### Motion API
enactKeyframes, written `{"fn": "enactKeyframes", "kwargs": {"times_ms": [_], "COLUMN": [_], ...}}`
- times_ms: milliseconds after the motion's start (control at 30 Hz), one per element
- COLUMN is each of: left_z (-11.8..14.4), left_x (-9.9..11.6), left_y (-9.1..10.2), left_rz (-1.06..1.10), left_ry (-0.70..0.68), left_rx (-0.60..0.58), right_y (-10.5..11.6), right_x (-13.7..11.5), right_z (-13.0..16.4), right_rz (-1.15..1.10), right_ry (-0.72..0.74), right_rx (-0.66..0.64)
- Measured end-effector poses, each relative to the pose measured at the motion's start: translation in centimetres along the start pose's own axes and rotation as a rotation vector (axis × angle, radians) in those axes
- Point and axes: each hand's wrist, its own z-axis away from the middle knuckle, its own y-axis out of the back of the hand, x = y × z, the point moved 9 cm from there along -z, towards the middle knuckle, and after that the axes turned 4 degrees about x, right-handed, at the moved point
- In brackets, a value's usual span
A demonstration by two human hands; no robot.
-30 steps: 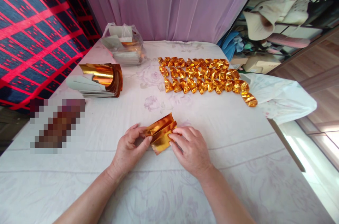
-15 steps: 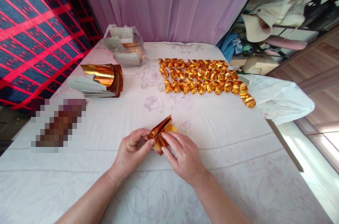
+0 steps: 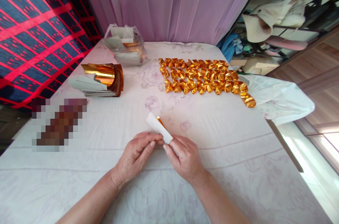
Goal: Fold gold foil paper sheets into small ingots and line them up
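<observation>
Both hands meet at the near centre of the table (image 3: 238, 153), which is covered with a pale floral cloth. The left hand (image 3: 135, 157) and the right hand (image 3: 185, 158) each pinch the near end of a folded foil sheet (image 3: 159, 128) between thumb and fingertips; the fingers of both hands are closed on it. The sheet stands tilted, rising away from the hands toward the far left. Compared with the frame half a second earlier, the sheet has been turned and flattened: it then showed as a bunched gold wedge with its foil side outward, and now presents its white backing, with only a narrow strip of gold visible at the upper edge. One second earlier it lay lower and wider, gold face up, with the hands further apart. The hands have since closed in until the fingertips nearly meet. Unchanged items: rows of folded gold ingots (image 3: 203, 77) on the far right of the cloth, a stack of gold foil sheets (image 3: 102, 79) at the left, a clear plastic bag (image 3: 124, 45) of more sheets behind it, and a white plastic bag (image 3: 280, 98) over the right edge.
</observation>
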Motion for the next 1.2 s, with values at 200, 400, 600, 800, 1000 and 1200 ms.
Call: {"fn": "enactKeyframes", "kwargs": {"times_ms": [200,400,600,800,1000,1200], "left_z": [0.3,0.5,0.7,1.4,0.9,0.7], "left_x": [-0.5,-1.3,-2.6,-4.0,-2.5,-0.3], "left_y": [1.6,4.7,3.0,2.1,1.9,1.0], "left_rz": [-0.074,-0.258,-0.176,-0.098,-0.236,-0.325], "left_ry": [0.042,0.058,0.125,0.238,0.140,-0.050], "left_rx": [0.163,0.396,0.199,0.158,0.117,0.074], "right_y": [0.6,0.8,-0.3,-0.4,0.6,1.8], "right_x": [1.3,4.1,5.0,5.9,6.8,7.6], "right_z": [-0.2,0.4,1.0,1.5,1.5,1.5], "right_rz": [-0.086,-0.274,-0.573,-0.611,-0.362,-0.129], "right_ry": [-0.106,-0.385,-0.598,-0.649,-0.592,-0.527], "right_rx": [0.066,0.064,-0.007,0.047,0.061,0.099]}}
